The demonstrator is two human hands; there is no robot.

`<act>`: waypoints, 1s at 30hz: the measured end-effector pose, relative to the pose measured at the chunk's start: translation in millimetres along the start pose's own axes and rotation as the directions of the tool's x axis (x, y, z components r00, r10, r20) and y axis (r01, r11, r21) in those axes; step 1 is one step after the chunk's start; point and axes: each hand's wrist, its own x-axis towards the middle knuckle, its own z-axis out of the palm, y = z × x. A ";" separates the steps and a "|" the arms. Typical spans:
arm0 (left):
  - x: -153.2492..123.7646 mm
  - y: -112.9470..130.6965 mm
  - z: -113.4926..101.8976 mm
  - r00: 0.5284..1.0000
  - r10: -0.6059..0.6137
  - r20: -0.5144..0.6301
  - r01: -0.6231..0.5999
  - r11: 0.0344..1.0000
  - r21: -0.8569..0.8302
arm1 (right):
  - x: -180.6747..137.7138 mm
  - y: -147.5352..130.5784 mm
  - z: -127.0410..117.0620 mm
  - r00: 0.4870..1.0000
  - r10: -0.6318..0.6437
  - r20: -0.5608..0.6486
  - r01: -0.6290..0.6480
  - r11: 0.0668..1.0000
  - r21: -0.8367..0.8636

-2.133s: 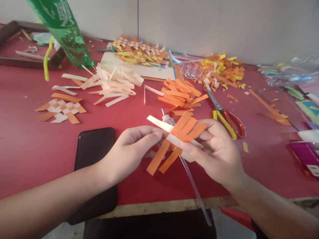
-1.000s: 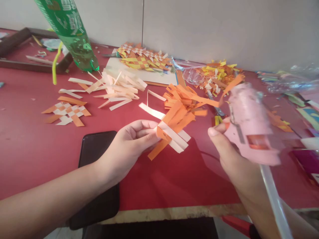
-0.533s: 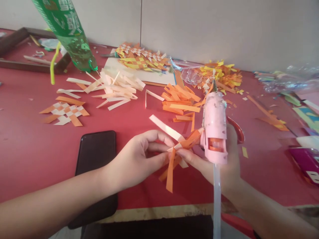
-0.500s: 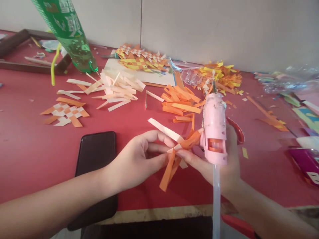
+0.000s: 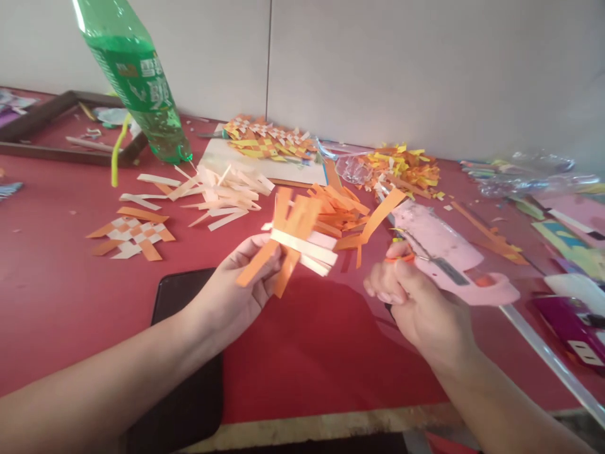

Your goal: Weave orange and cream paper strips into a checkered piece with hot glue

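My left hand (image 5: 246,274) pinches a partly woven paper piece (image 5: 295,236), made of orange strips crossed by cream ones, above the red table. The strips' loose ends stick out on all sides. In my right hand (image 5: 423,296) is a pink glue gun (image 5: 439,236), fingers curled round its orange trigger, the gun tilted with its nozzle to the upper left. A clear glue stick (image 5: 548,350) runs out of its rear. Near the nozzle shows a bent orange strip (image 5: 380,217); whether they touch I cannot tell. The hands are apart.
Cream strips (image 5: 227,192) and orange strips (image 5: 343,208) lie in heaps ahead. A checkered woven piece (image 5: 135,233) lies left, near a black phone (image 5: 182,299). Behind are a green bottle (image 5: 142,88), a dark frame (image 5: 51,151) and a yellow-orange pile (image 5: 401,167). A purple phone (image 5: 567,328) is right.
My right hand has left the woven piece and moved right, turning the glue gun from upright to slanted. My left hand has raised the piece and turned it. The view has tilted up slightly.
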 end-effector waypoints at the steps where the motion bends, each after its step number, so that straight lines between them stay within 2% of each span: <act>1: 2.8 1.9 -1.3 1.000 -0.006 -0.008 0.006 0.999 -0.041 | 1.5 -2.5 1.5 0.998 0.062 0.012 -0.063 0.995 0.076; 3: 5.9 5.0 -2.7 0.997 -0.070 0.022 0.072 0.991 -0.110 | 3.2 -6.2 4.3 0.985 0.159 0.067 -0.169 0.968 0.188; 5: 5.3 7.0 -2.3 0.983 -0.149 0.109 0.164 0.976 -0.141 | 3.2 -7.7 5.5 0.966 0.218 0.136 -0.246 0.937 0.249; 8: 1.0 8.2 -0.3 0.944 -0.205 0.259 0.235 0.968 -0.092 | 1.7 -6.8 4.6 0.938 0.251 0.240 -0.315 0.906 0.284; 10: -1.4 8.3 0.3 0.925 -0.221 0.310 0.247 0.968 -0.047 | 0.5 -5.3 3.7 0.923 0.251 0.291 -0.335 0.896 0.292; 16: -2.0 7.4 -1.7 0.876 -0.273 0.399 0.297 0.955 0.002 | -0.8 -3.1 2.8 0.869 0.229 0.439 -0.399 0.850 0.346; 20: -2.6 6.3 0.6 0.884 -0.282 0.372 0.316 0.948 -0.032 | -1.5 -5.0 0.9 0.818 0.234 0.525 -0.463 0.810 0.360; 23: -2.6 5.3 2.8 0.892 -0.274 0.360 0.305 0.952 -0.032 | -2.8 -5.1 -0.1 0.800 0.234 0.553 -0.486 0.793 0.367; 26: -0.9 5.4 3.5 0.908 -0.245 0.339 0.273 0.961 -0.036 | -3.7 -4.8 -0.7 0.809 0.218 0.545 -0.466 0.804 0.370; 28: 0.8 5.7 2.8 0.927 -0.220 0.302 0.245 0.969 -0.045 | -3.5 -6.1 -1.7 0.848 0.203 0.489 -0.421 0.820 0.388; 30: 2.6 5.3 1.2 0.940 -0.207 0.271 0.228 0.973 -0.047 | -2.7 -8.8 -3.9 0.905 0.184 0.384 -0.350 0.835 0.425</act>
